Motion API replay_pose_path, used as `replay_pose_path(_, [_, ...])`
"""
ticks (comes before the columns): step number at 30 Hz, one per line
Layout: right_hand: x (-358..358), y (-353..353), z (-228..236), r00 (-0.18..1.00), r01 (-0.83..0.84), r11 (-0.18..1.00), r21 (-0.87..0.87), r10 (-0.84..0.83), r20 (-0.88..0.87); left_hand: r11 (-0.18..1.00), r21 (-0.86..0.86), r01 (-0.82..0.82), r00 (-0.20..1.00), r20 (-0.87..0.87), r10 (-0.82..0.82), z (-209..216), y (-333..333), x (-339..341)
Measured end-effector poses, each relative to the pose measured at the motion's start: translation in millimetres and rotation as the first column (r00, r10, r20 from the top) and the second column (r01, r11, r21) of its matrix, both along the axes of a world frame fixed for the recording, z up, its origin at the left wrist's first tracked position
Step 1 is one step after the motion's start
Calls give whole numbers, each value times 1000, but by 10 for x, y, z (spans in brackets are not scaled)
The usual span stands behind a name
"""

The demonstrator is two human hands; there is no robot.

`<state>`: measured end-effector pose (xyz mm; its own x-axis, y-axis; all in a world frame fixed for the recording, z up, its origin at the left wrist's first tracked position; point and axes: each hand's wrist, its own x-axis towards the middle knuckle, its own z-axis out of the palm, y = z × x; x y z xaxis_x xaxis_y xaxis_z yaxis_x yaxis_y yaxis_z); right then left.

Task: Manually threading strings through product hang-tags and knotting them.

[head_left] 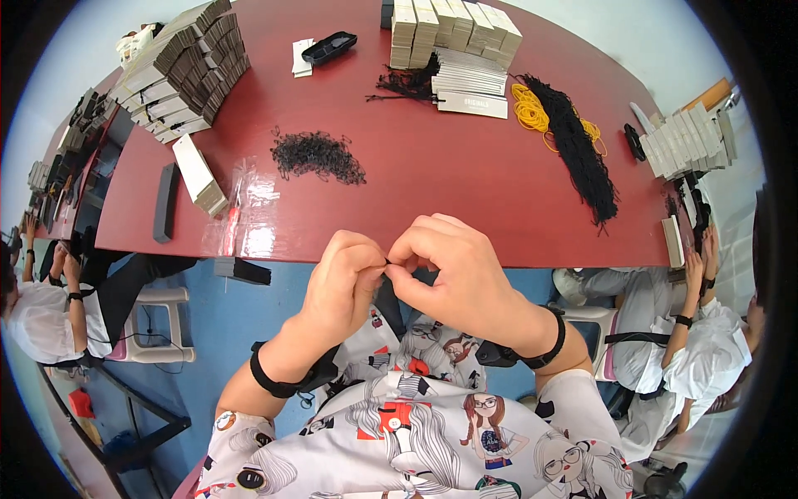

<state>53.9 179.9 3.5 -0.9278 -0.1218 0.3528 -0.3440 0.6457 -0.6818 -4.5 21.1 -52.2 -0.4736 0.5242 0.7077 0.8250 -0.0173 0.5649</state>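
Just off the table's near edge, my left hand [339, 287] and my right hand [453, 268] meet with fingertips pinched together. Between them shows a tiny black thing [387, 262], too small to name. Both hands are closed around it. Beyond them on the red table [399, 195] lies a loose heap of small black looped pieces [316, 156], perhaps pins. Farther off is a fanned row of pale tags [472, 87] with black strings [411, 81] at its left side.
Tall stacks of tags [179, 75] stand far left, more bundles [453, 29] at the back. A black cord hank [573, 145] lies over yellow cord [532, 106] on the right. Clear tape [249, 208] sticks near the front edge. Other people sit left [58, 312] and right [698, 341].
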Motion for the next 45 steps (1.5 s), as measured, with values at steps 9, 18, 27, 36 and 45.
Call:
replay_pose_path(9, [-103, 125, -11, 794, 68, 907, 415, 203, -573, 989, 75, -127, 679, 733, 32, 229, -41, 214])
replay_pose_path(18, [-180, 127, -62, 715, -93, 948, 304, 276, -642, 930, 247, 274, 264, 910, -319, 415, -259, -40])
replay_pose_path(27, [-115, 126, -56, 980, -187, 948, -257, 162, -116, 978, 206, 34, 685, 708, -173, 297, -91, 95])
replay_pose_path(36, [-131, 104, -82, 936, -91, 674, -733, 309, 168, 996, 80, 39, 688, 721, -85, 432, -122, 131])
replay_pose_path(45, [43, 6, -18, 997, -24, 890, -456, -13, -78, 971, 236, 24, 566, 798, -208, 439, -72, 145])
